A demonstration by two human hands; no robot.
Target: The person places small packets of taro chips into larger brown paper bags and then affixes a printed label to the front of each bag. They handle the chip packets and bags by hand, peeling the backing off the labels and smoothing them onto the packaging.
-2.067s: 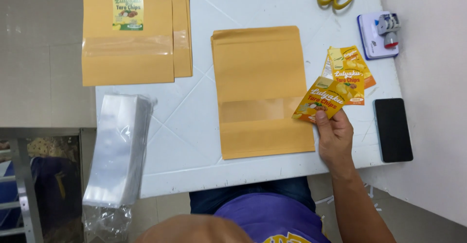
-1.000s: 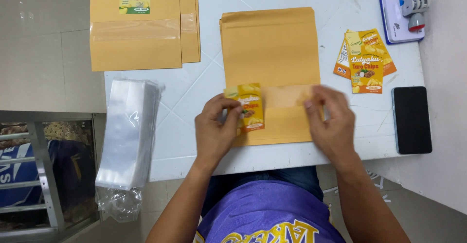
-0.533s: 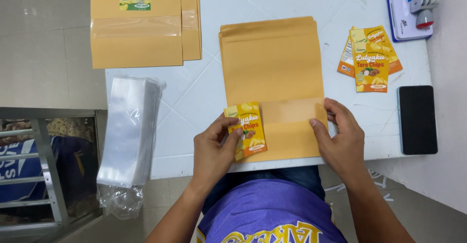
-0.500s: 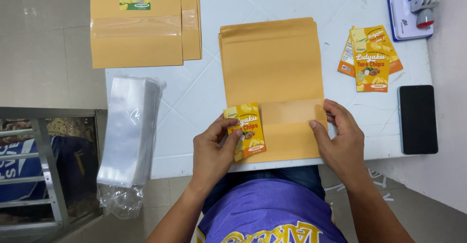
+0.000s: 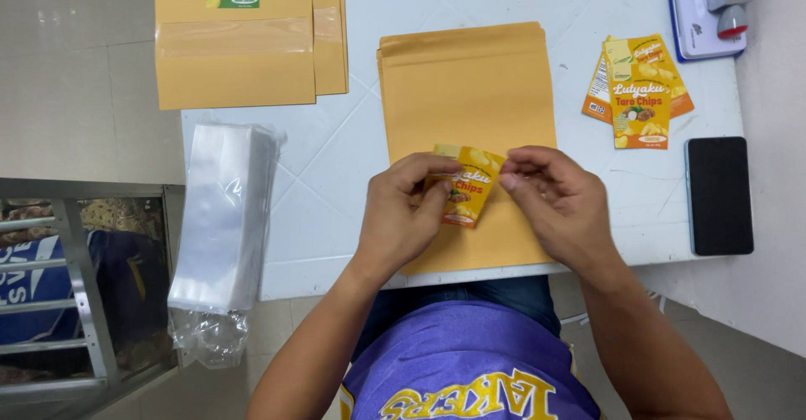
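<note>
Head cam: both hands meet over the brown pouch (image 5: 467, 92), left hand (image 5: 401, 218) and right hand (image 5: 561, 206) pinching one yellow sticker label (image 5: 468, 186) between fingertips. White table (image 5: 336, 160); more labels (image 5: 638, 88) at 2 o'clock, black phone (image 5: 719, 195) at 3, clear bags (image 5: 225, 218) at 9.

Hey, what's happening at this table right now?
A person at a white table holds a small yellow-orange printed label in both hands: the left hand grips its left side, and the right hand pinches its upper right corner. Beneath lies a flat tan paper pouch. More labels of the same kind lie to the right, a black phone beside them, and a stack of clear plastic bags overhangs the left edge.
</note>
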